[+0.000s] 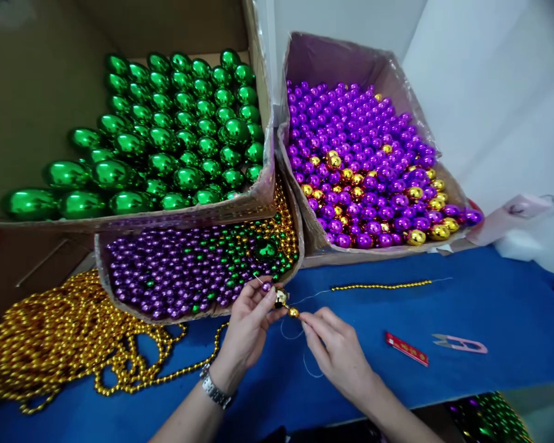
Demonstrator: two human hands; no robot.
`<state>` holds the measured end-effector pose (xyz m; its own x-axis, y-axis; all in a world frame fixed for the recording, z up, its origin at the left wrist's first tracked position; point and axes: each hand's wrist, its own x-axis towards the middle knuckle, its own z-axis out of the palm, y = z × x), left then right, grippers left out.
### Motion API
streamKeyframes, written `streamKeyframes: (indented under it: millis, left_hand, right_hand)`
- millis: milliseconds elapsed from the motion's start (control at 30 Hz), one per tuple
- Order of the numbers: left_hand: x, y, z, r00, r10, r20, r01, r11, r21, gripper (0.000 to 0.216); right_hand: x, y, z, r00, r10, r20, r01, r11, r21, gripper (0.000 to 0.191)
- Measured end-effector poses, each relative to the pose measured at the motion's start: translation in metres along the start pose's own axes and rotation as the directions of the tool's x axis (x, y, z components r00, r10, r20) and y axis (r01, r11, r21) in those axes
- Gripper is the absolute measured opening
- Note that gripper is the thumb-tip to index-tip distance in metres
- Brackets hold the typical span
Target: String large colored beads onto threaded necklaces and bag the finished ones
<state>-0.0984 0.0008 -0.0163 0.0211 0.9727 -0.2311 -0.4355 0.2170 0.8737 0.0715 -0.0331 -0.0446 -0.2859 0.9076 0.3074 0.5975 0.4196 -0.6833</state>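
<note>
My left hand point(249, 320), with a metal watch on the wrist, pinches a needle and a large gold bead point(281, 298) just in front of the small bead box point(120, 301). My right hand point(337, 347) pinches a small gold bead point(294, 312) on a thin white thread point(305, 298) right beside it. The thread runs right to a short strand of small gold beads point(381, 285) lying on the blue table point(489, 307). Both hands are closed in pinches, fingertips almost touching.
A big carton of large green oval beads point(166, 135) stands back left. A carton of purple and gold beads point(364, 166) stands back right. A heap of gold bead strands point(60, 338) lies at left. A red lighter point(407, 348) and pink thread snips point(461, 344) lie at right.
</note>
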Motion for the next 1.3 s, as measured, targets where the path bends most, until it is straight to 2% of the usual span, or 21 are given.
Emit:
streamKeyframes:
  millis: [133, 300, 367, 433, 500, 567, 633, 767, 933, 1000, 1100, 1233, 1300]
  left_hand:
    - [0.011, 0.012, -0.011, 0.994, 0.082, -0.079, -0.083, 0.997, -0.01, 0.033]
    - [0.025, 0.035, -0.035, 0.96, 0.21, -0.186, -0.218, 0.976, -0.026, 0.033]
    - [0.027, 0.04, -0.042, 0.945, 0.247, -0.215, -0.257, 0.966, -0.02, 0.033]
    - [0.027, 0.043, -0.045, 0.934, 0.279, -0.221, -0.287, 0.958, -0.005, 0.033]
    - [0.025, 0.042, -0.046, 0.931, 0.299, -0.209, -0.302, 0.953, 0.02, 0.033]
    - [0.023, 0.04, -0.045, 0.932, 0.312, -0.187, -0.308, 0.95, 0.054, 0.034]
    - [0.021, 0.038, -0.044, 0.933, 0.322, -0.162, -0.309, 0.946, 0.096, 0.036]
    - [0.018, 0.035, -0.045, 0.936, 0.32, -0.149, -0.297, 0.941, 0.161, 0.038]
    - [0.022, 0.031, -0.052, 0.928, 0.348, -0.136, -0.299, 0.909, 0.29, 0.037]
    - [0.027, 0.03, -0.053, 0.908, 0.406, -0.104, -0.325, 0.84, 0.434, 0.039]
    - [0.034, 0.032, -0.05, 0.886, 0.463, 0.012, -0.354, 0.66, 0.662, 0.039]
    - [0.043, 0.033, -0.043, 0.875, 0.45, 0.177, -0.351, 0.34, 0.873, 0.038]
    - [0.05, 0.032, -0.041, 0.824, 0.508, 0.251, -0.374, 0.156, 0.914, 0.035]
  right_hand:
    - [-0.003, 0.005, -0.004, 1.0, 0.001, -0.007, -0.001, 1.0, 0.0, 0.026]
    - [-0.012, 0.018, -0.018, 0.999, 0.045, 0.013, -0.046, 0.998, 0.034, 0.023]
    - [-0.009, 0.021, -0.026, 0.999, 0.033, 0.017, -0.033, 0.999, -0.029, 0.023]
    - [0.0, 0.02, -0.034, 0.999, -0.003, 0.039, 0.01, 0.984, -0.177, 0.024]
    - [0.017, 0.01, -0.041, 0.995, -0.041, 0.097, 0.076, 0.916, -0.395, 0.026]
    - [0.037, -0.005, -0.046, 0.983, -0.061, 0.171, 0.154, 0.783, -0.602, 0.027]
    - [0.056, -0.023, -0.049, 0.969, -0.081, 0.233, 0.228, 0.661, -0.715, 0.024]
    - [0.077, -0.044, -0.051, 0.952, -0.151, 0.266, 0.304, 0.572, -0.762, 0.016]
    - [0.065, -0.029, -0.049, 0.954, -0.06, 0.292, 0.277, 0.546, -0.791, 0.024]
    - [0.054, -0.016, -0.047, 0.953, -0.01, 0.304, 0.262, 0.536, -0.803, 0.027]
    - [0.038, 0.003, -0.046, 0.959, 0.027, 0.282, 0.224, 0.539, -0.812, 0.032]
    - [0.017, 0.023, -0.048, 0.979, 0.007, 0.202, 0.156, 0.605, -0.781, 0.035]
    - [0.008, 0.03, -0.048, 0.987, -0.022, 0.16, 0.135, 0.657, -0.742, 0.032]
